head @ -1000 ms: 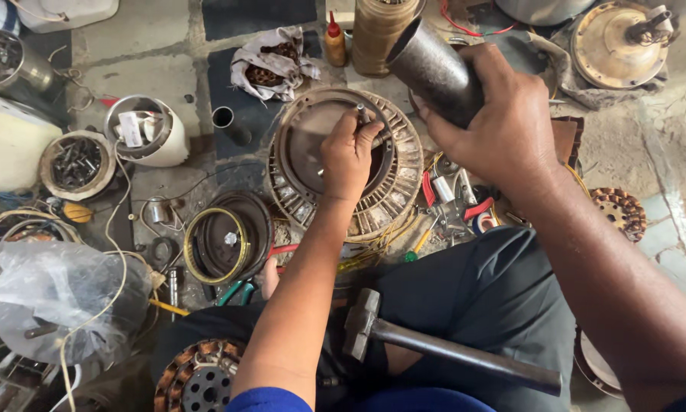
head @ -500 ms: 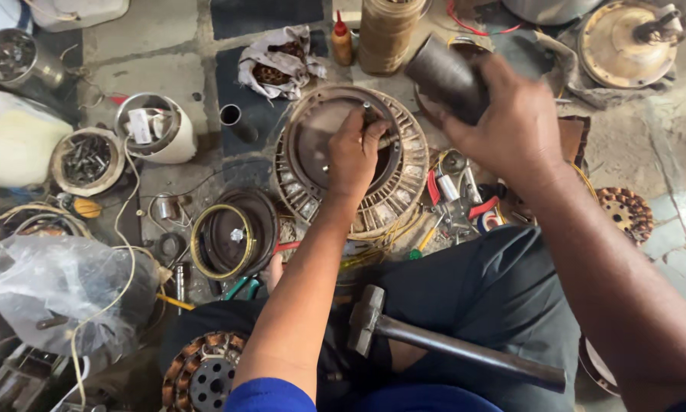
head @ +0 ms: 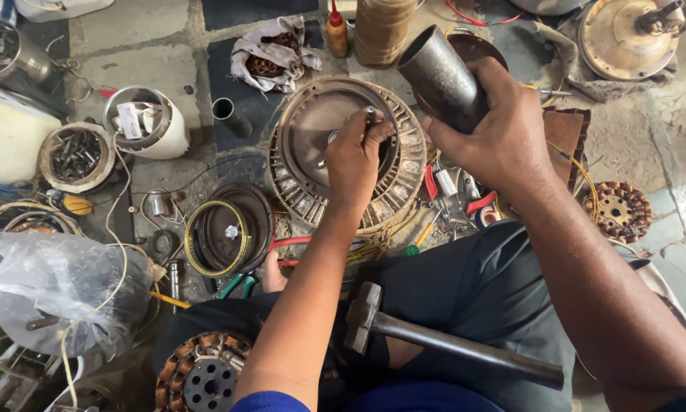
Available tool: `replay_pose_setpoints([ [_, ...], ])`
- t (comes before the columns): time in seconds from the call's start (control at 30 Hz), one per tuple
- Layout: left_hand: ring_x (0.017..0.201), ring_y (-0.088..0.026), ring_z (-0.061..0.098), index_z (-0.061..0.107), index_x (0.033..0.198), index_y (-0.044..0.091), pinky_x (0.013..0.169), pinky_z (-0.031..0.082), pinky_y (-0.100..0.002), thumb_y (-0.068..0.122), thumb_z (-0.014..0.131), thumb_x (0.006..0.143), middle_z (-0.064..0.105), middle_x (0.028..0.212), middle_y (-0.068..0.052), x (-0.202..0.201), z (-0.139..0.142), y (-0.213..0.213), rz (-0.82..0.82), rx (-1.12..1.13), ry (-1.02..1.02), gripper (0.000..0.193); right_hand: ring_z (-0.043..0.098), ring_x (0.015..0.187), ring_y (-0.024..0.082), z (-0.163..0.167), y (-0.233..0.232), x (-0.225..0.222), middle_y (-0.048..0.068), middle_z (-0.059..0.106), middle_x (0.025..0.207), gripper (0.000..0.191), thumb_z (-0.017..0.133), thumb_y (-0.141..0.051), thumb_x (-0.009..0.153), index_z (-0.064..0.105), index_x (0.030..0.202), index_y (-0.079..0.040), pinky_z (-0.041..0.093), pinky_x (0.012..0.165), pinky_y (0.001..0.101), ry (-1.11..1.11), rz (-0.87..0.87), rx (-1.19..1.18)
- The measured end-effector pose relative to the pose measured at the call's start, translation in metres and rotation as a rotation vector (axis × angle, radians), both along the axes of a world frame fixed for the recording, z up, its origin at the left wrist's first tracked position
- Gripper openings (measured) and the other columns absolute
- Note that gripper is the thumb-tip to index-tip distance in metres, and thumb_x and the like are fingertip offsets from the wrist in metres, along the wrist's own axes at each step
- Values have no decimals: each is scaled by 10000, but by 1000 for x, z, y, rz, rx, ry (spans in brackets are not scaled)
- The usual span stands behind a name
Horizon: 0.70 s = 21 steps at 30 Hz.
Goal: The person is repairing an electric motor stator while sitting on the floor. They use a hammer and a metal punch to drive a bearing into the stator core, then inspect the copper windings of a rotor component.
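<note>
A round fan motor body (head: 404,187) with slotted rim lies on the floor in front of me. My left hand (head: 356,158) rests on its centre plate, fingers pinching a small metal shaft (head: 371,116) that stands at the hub. My right hand (head: 495,133) grips a short grey metal pipe (head: 436,72), held tilted above the motor's right rim. A hammer (head: 434,339) with a steel handle lies across my lap.
A dark round cover (head: 228,227) lies left of the motor. Tins of parts (head: 76,155), a white cup (head: 148,122), a plastic bag (head: 49,286), copper-wound stators (head: 202,374) (head: 621,210), pliers, wires and a brown thread spool (head: 381,27) crowd the floor.
My right hand has brought the pipe a little closer toward the motor's centre. My left hand has stayed on the hub, its fingers shifting slightly around the shaft.
</note>
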<state>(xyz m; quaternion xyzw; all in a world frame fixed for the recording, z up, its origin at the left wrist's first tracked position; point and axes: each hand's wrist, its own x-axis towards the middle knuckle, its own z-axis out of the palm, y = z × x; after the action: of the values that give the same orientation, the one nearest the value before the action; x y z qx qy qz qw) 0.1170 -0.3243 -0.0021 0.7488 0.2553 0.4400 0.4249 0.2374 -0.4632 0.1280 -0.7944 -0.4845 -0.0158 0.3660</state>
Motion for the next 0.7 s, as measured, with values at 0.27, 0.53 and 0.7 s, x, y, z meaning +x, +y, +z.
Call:
replay_pose_setpoints([
  [0.27,891,-193,771,665,1160,56,777,609,-316,202,645,1050,776,983,-102,-6,0,-20,36,-186,-86,184,761,851,247,4,-3,-9,168,733,914,530,879,-262,837,621,1189,40,581,756,371,58,16,-2],
  [0.53,872,-176,769,664,1123,57,773,602,-303,164,673,1035,769,950,-98,3,-9,-13,95,-111,-104,139,742,860,276,3,-5,-8,191,720,916,570,896,-256,821,614,1213,47,566,767,393,3,45,18],
  [0.7,859,-163,772,663,1102,76,752,604,-305,169,686,1028,755,938,-81,3,-6,-16,68,-77,-121,121,747,805,273,2,-4,-10,186,712,871,553,882,-250,803,625,1200,36,562,752,397,75,28,-24],
])
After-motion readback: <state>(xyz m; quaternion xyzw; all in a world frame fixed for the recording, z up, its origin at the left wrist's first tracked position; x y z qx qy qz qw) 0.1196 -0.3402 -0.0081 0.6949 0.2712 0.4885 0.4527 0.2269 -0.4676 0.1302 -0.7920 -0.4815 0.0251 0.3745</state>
